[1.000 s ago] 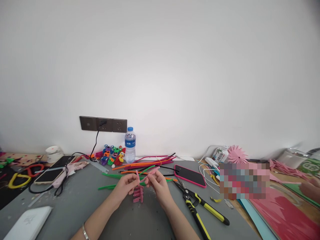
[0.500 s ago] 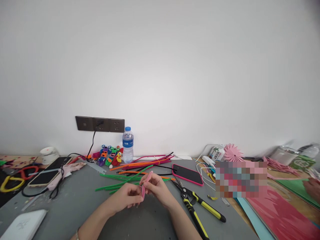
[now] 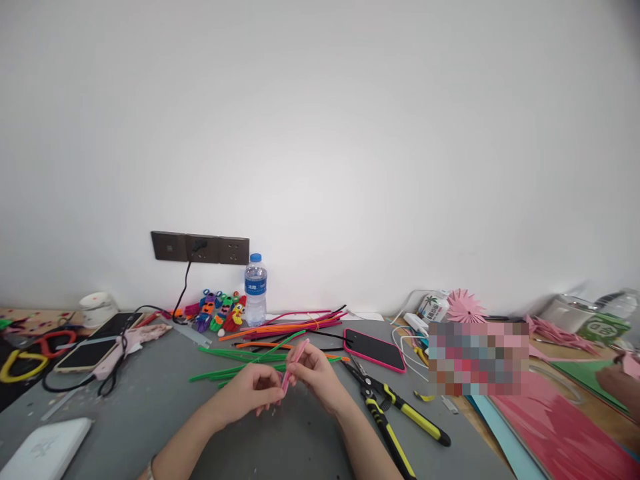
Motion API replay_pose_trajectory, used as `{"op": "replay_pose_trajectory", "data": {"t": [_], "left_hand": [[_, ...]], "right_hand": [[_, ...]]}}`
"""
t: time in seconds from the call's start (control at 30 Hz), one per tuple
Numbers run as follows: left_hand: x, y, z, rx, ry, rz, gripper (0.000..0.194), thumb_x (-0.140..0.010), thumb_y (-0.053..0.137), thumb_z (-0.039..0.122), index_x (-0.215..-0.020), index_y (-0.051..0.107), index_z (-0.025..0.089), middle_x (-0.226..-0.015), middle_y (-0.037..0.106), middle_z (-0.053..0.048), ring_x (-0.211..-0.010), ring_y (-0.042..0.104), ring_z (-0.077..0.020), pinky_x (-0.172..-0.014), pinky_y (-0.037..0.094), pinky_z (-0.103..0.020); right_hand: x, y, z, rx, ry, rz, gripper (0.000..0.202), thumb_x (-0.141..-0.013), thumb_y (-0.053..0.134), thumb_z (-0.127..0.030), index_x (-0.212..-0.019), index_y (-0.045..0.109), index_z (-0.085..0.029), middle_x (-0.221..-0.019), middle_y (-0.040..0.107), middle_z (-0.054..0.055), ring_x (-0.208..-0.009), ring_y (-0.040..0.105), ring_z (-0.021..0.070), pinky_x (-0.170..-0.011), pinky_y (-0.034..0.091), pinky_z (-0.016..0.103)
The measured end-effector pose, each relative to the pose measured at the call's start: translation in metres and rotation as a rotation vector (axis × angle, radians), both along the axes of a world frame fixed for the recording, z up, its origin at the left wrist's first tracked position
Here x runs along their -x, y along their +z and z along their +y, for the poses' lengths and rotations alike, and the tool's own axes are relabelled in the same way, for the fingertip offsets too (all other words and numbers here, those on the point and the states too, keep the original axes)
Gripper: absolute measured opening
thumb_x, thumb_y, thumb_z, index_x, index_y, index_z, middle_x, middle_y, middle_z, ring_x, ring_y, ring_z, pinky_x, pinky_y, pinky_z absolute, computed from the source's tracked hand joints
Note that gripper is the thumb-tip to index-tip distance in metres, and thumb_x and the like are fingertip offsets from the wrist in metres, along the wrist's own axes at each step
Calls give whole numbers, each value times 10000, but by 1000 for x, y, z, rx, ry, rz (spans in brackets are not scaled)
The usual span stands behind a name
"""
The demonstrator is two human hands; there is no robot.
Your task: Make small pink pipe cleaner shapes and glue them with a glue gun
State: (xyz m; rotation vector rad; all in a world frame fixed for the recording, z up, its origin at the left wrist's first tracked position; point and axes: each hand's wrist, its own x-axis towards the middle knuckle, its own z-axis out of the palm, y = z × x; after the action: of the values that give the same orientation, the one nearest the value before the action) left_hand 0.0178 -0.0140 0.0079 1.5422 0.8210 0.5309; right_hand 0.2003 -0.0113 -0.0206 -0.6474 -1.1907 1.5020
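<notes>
Between my two hands is a short pink pipe cleaner (image 3: 299, 351), slanting up to the right above the grey table. My left hand (image 3: 255, 389) pinches its lower end. The fingers of my right hand (image 3: 314, 373) are closed on its upper part, close beside the left. Just beyond the hands lie green pipe cleaners (image 3: 225, 375), with orange pipe cleaners (image 3: 270, 332) and a few dark ones behind them. Yellow-and-black pliers (image 3: 383, 400) rest to the right of my right forearm, jaws pointing toward the pipe cleaners.
A water bottle (image 3: 256, 293) stands by the wall beside small pipe-cleaner figures (image 3: 220, 312). To the right are a pink-edged phone (image 3: 375, 349) and red sheets (image 3: 565, 427). Another person's hand (image 3: 617, 381) shows at far right. A white box (image 3: 47, 450) is at left.
The pink pipe cleaner has tilted slightly further to the right, and my left fingers have shifted a little upward. At far right, the other person's hand has moved left.
</notes>
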Motion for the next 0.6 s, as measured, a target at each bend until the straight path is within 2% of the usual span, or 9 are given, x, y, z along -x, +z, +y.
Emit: {"op": "replay_pose_trajectory", "data": {"t": [0.17,0.3,0.6], "left_hand": [[-2,-12,7,-357,239,44,178,-791,601,329,-733,629,163,-692,626,-26,-606,545,-144,-520,413,-212],[-2,-17,11,-531,354,113,128,-761,630,297,-706,660,186,-690,647,-27,-583,561,-153,-498,399,-213],[1,-12,12,-545,448,67,166,-753,655,335,-646,711,221,-671,683,-33,-573,565,-176,-507,383,-239]], "right_hand": [[0,-5,7,-49,-158,44,268,-721,767,-326,-703,536,-191,-728,555,-32,-558,559,103,-538,441,237],[2,-4,7,-46,-175,51,307,-719,766,-341,-661,504,-191,-723,548,-31,-564,572,108,-550,451,245],[6,-2,4,-10,-184,38,335,-720,762,-380,-667,484,-200,-749,564,-14,-616,610,139,-592,481,274]]}}
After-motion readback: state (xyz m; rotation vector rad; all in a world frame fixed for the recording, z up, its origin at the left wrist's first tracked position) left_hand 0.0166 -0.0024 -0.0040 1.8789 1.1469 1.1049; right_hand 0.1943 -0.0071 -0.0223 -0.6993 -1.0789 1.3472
